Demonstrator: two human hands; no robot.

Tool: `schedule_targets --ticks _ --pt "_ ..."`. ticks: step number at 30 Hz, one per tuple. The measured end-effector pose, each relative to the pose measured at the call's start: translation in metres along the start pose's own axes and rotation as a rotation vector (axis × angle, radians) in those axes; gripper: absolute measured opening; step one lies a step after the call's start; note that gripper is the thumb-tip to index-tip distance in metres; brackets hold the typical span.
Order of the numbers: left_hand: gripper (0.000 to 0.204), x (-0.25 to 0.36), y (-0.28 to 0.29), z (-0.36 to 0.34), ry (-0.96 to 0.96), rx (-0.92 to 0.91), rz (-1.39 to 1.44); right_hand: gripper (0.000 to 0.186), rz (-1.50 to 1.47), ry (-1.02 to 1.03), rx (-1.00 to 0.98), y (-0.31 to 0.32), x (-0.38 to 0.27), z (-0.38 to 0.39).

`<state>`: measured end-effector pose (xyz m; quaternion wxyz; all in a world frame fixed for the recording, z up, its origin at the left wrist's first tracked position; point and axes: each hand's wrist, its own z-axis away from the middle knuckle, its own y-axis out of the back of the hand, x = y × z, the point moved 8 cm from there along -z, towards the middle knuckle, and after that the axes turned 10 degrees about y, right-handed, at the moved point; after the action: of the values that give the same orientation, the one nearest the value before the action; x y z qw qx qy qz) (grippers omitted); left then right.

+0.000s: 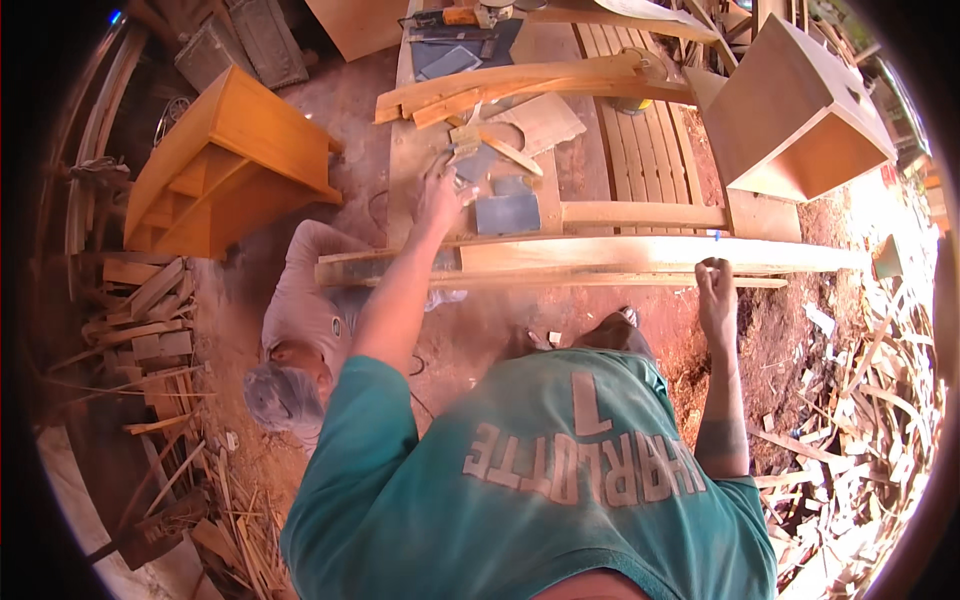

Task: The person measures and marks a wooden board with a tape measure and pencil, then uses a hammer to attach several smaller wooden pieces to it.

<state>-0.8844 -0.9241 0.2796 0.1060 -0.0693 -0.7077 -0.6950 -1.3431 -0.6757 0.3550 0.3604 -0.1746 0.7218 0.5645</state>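
Observation:
My left hand is stretched out over a cluttered bench top, its fingers bent on a small item I cannot make out, beside grey sheet pieces and wood offcuts. A long pale plank lies crosswise along the near side of the bench, with a thinner strip below it. My right hand is closed at the plank's near edge toward its right part; what its fingers hold is unclear.
A co-worker bends low at my left, by the plank's left end. An orange wooden cabinet stands at back left, a pale box carcass at back right. Curved boards lie across the bench. Scrap piles line both sides.

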Motion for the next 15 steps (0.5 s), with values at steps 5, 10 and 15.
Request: schedule_targets --ticks 5,10,15 --pt "0.058 0.005 -0.026 -0.006 -0.008 -0.051 0.045 0.039 -0.051 0.48 -0.147 -0.056 -0.078 -0.055" --pt "0.049 0.001 0.007 0.004 0.087 0.06 0.203 0.035 -0.061 0.47 -0.561 -0.207 -0.13 -0.121" --pt "0.038 0.011 0.042 0.044 0.215 0.16 0.424 0.035 -0.095 0.707 -0.658 -0.305 -0.165 -0.14"
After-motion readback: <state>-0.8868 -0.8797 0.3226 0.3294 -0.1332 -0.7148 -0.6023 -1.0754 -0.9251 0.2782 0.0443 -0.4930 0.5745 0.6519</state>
